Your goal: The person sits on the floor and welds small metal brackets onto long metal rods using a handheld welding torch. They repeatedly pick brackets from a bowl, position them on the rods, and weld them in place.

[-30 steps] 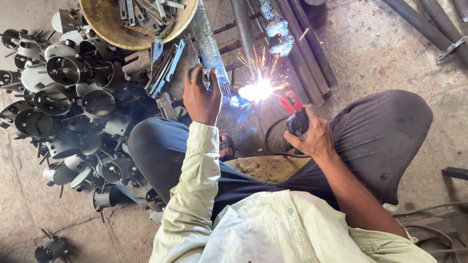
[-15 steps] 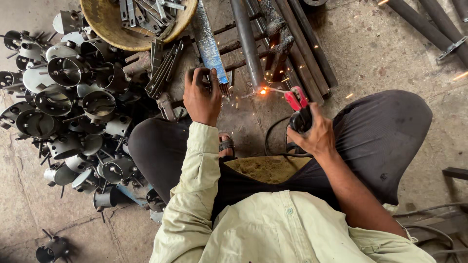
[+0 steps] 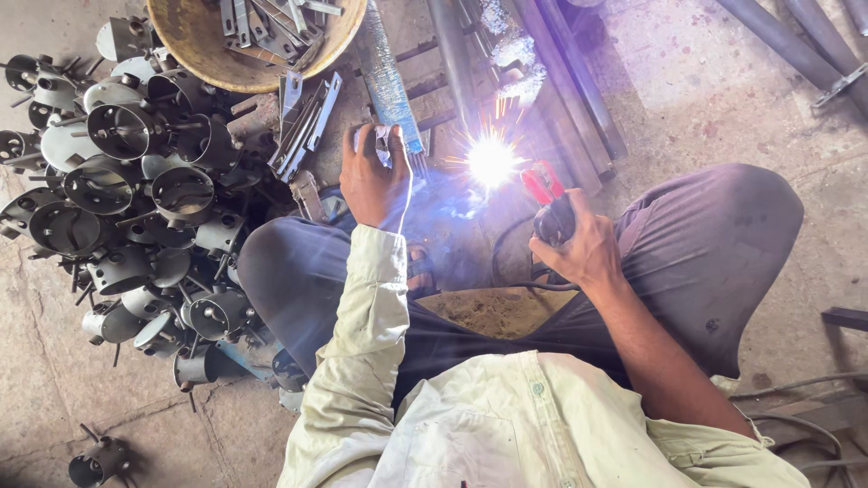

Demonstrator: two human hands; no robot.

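2 hands [image 3: 375, 176] (1 basin [image 3: 194, 59], 1 electrode holder [image 3: 547, 203]).

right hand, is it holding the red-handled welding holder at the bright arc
Yes, the right hand grips the red-handled electrode holder, whose tip meets the bright welding arc.

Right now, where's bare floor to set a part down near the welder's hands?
Bare concrete floor right of the long steel bars, above the right knee; also lower left, below the heap of grey metal cups. Crowded: between left hand and right hand, at the arc.

Metal cups [image 3: 136, 190] left of knees, bowl [image 3: 194, 54] beyond, rods [image 3: 551, 81] ahead.
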